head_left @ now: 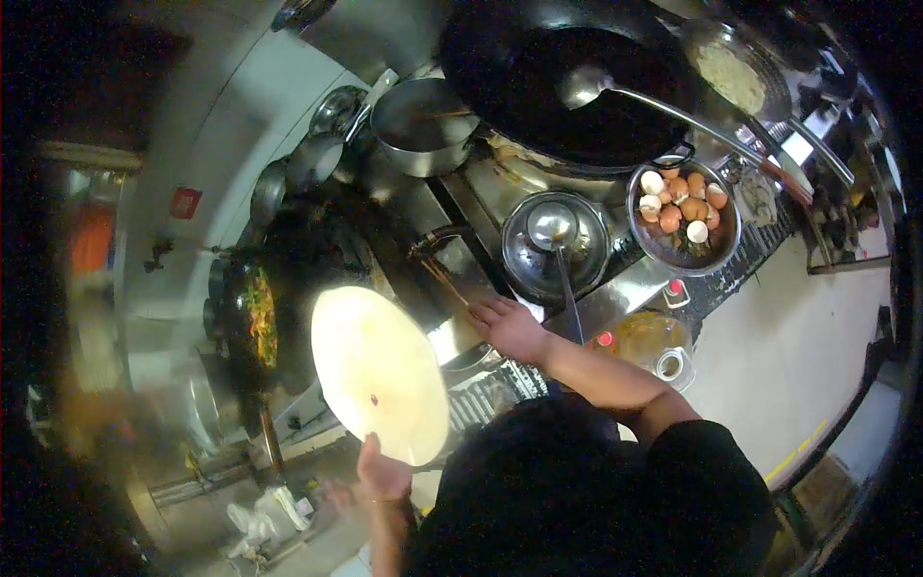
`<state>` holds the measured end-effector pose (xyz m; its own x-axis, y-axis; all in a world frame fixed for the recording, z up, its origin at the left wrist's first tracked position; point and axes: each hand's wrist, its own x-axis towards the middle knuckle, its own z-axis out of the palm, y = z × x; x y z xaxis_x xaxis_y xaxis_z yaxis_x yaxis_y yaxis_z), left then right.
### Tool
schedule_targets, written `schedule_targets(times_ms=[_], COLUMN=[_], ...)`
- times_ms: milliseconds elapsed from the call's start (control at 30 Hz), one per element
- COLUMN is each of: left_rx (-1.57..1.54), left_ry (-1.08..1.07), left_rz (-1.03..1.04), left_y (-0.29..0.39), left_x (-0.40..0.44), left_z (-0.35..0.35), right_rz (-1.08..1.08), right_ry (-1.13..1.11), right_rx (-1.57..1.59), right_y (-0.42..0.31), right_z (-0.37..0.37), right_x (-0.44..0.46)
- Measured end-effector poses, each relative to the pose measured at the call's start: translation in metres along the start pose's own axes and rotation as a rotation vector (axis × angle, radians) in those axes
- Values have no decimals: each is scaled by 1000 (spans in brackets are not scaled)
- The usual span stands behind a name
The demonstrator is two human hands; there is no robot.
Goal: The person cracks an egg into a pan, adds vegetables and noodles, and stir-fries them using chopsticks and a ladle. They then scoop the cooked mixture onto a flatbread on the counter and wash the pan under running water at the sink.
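At the lower middle, my left hand (pixel 383 471) grips the rim of a pale oval plate (pixel 370 361), which is tilted and bears a small dark red spot. My right hand (pixel 511 330) is closed around thin wooden chopsticks (pixel 444 281) that point up and left, beyond the plate's right side. A wok (pixel 229 313) with green, red and yellow food (pixel 260 317) stands left of the plate. Right of my right hand, a ladle (pixel 567 279) rests in a metal bowl (pixel 519 252).
A large black wok (pixel 500 58) holds a long-handled ladle (pixel 663 111) at the top. Beside it are a steel pot (pixel 421 135) and a bowl of eggshells (pixel 686 213). Oil containers (pixel 654 346) stand near my right forearm. Plastic bags (pixel 258 524) lie at lower left.
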<state>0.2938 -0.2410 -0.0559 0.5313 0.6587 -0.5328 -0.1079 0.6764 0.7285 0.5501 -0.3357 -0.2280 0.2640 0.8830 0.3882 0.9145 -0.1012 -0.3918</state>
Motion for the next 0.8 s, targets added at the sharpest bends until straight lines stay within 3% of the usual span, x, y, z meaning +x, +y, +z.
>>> schedule_targets(times_ms=[133,167,200,267,367,500,600,733,800], left_rx=[98,24,58,115,148,205,191,184,177], left_ry=[52,-21,-82,-194,-189,-166,-96,-50,-64], left_rz=[-39,-48,-77,-111,-132,-114,-140,-171,-191], left_y=[-10,-10,-10,-10,-17,-45,-67,-88,-95], left_x=[17,16,18,23,42,90,125,144,150], left_z=[-30,-15,-6,6,13,37,49,77,86], right_rz=[225,326,424,688,997,1031,1063,1101,1082], right_ry=[2,-57,39,-109,-287,-159,170,378,465], right_rx=[-151,-189,-159,-109,92,281,621,1163,1127], right_y=[-3,-2,6,16,20,36,37,20,8], right_z=[-30,-54,-63,-86,-122,-74,-66,-101,-114], right_x=[-13,-21,-35,-58,-66,-88,-97,-116,-141])
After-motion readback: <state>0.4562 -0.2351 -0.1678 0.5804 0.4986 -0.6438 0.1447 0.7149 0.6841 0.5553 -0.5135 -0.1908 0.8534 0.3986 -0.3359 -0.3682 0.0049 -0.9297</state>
